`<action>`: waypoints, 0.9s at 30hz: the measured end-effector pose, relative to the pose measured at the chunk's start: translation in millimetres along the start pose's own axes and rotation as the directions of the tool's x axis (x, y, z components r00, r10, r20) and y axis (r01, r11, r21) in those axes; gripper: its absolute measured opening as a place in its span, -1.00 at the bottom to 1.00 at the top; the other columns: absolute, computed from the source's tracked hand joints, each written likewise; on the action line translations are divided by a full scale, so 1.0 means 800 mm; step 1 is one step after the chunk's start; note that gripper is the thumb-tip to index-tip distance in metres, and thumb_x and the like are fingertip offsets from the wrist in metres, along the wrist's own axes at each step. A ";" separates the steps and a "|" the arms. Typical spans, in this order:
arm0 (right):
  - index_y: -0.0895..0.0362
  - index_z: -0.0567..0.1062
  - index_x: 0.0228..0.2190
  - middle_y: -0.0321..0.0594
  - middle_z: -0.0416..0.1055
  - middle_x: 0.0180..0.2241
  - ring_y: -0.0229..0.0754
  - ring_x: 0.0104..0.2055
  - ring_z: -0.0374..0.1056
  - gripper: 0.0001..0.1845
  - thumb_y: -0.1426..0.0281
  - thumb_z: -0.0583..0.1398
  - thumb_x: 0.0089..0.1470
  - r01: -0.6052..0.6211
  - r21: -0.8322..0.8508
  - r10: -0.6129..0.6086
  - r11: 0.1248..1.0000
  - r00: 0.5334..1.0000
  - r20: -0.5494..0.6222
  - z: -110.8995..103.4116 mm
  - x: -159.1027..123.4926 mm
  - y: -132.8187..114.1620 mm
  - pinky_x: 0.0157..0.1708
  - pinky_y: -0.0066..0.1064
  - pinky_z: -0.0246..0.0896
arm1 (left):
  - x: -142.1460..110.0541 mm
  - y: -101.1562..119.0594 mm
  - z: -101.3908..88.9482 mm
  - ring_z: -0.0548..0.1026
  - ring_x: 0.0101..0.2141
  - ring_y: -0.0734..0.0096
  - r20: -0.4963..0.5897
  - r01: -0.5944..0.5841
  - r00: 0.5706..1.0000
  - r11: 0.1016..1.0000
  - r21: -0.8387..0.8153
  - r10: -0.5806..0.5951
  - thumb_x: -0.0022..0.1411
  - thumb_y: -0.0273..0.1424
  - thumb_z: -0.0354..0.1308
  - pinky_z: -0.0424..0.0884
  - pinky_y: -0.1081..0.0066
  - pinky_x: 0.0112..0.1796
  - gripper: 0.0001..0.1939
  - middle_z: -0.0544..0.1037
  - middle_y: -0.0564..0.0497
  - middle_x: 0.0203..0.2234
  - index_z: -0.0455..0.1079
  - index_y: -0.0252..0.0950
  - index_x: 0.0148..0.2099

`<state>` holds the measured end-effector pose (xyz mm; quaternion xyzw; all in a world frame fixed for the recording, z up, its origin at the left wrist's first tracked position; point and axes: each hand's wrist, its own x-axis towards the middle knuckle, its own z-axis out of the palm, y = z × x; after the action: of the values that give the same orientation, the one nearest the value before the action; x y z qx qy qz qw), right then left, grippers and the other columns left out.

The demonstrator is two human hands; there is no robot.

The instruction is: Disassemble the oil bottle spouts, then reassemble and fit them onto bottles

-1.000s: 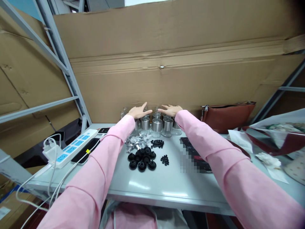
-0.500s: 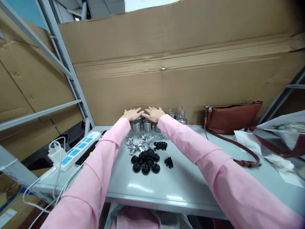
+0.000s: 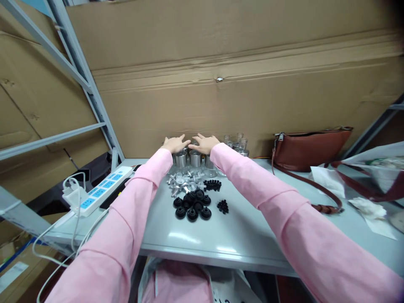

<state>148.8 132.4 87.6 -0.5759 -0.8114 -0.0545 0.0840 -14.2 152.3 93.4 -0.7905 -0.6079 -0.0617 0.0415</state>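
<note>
My left hand (image 3: pixel 175 144) and my right hand (image 3: pixel 205 144) reach to the back of the table, palms down, fingers spread. Both are over a group of glass jars with metal bands (image 3: pixel 195 159); whether they touch the jars I cannot tell. More glass pieces with narrow necks (image 3: pixel 240 143) stand right of my right hand. Nearer to me lie a heap of silvery and clear fittings (image 3: pixel 184 182), a cluster of small black parts (image 3: pixel 212 185), a pile of round black caps (image 3: pixel 193 205) and a little heap of tiny black pieces (image 3: pixel 223 206).
At the left are a white power strip (image 3: pixel 102 190) with cables and a dark phone-like slab (image 3: pixel 115 194). A brown leather bag (image 3: pixel 311 149) with a strap stands at the right, near crumpled tissue (image 3: pixel 368 208). Cardboard (image 3: pixel 240 101) walls off the back; a metal rack post (image 3: pixel 94 92) rises left.
The view has tipped slightly downward. My fingers stay spread over the jars, with only a slight shift. The parts on the table look the same.
</note>
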 end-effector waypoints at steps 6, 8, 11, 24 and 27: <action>0.10 0.03 0.20 -0.03 -0.09 0.25 0.13 0.22 -0.01 -0.22 -0.09 -0.20 0.09 0.032 0.007 -0.032 0.999 0.998 -0.049 -0.002 -0.005 -0.004 0.14 0.23 -0.43 | -0.014 0.011 0.004 0.11 0.17 0.04 -0.193 0.030 0.981 1.000 0.009 -0.028 0.27 -0.03 -0.35 -0.07 -0.17 0.07 -0.37 0.20 -0.22 0.16 0.06 -0.32 0.21; 0.12 0.06 0.19 -0.04 -0.04 0.24 0.09 0.25 -0.07 -0.28 -0.03 -0.19 0.13 0.086 0.004 -0.084 0.996 0.986 -0.141 -0.008 -0.014 -0.007 0.13 0.27 -0.54 | -0.026 0.014 0.000 0.10 0.16 0.04 -0.336 0.028 0.942 1.000 0.008 -0.024 0.28 -0.07 -0.31 -0.04 -0.14 0.06 -0.42 0.22 -0.22 0.14 0.11 -0.33 0.17; 0.12 0.15 0.14 -0.05 0.04 0.21 0.04 0.25 -0.06 -0.39 0.06 -0.10 0.16 0.199 0.020 -0.185 0.980 0.941 -0.284 -0.029 -0.045 -0.012 0.13 0.28 -0.48 | -0.055 0.012 -0.009 0.17 0.12 0.14 -0.481 -0.085 0.872 0.996 0.020 0.084 0.30 -0.18 -0.22 0.08 0.02 0.03 -0.56 0.32 -0.17 0.07 0.20 -0.31 0.09; 0.09 0.27 -0.67 -0.25 0.45 -0.51 -0.24 -0.43 0.34 -0.72 0.64 -0.06 -0.13 0.538 0.161 -0.124 0.827 0.455 -0.882 0.006 -0.186 -0.020 -0.42 -0.39 0.21 | -0.176 -0.015 0.066 0.32 -0.19 0.28 -0.476 -0.490 0.730 0.862 0.134 0.489 0.26 -0.38 -0.09 0.21 0.29 -0.22 -0.80 0.44 -0.07 -0.26 0.34 -0.32 -0.20; 0.10 0.22 -0.69 -0.28 0.39 -0.60 -0.27 -0.52 0.30 -0.75 0.66 -0.07 -0.26 0.545 0.119 -0.224 0.830 0.520 -0.824 0.032 -0.179 -0.004 -0.48 -0.43 0.16 | -0.176 -0.021 0.082 0.32 -0.21 0.26 -0.418 -0.468 0.766 0.869 0.158 0.489 0.26 -0.31 -0.05 0.20 0.28 -0.23 -0.76 0.45 -0.08 -0.26 0.34 -0.31 -0.13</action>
<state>190.0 3.5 34.4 -0.2685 -0.7948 -0.1659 0.5184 -63.1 31.0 7.7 -0.8823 -0.3616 -0.2147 0.2114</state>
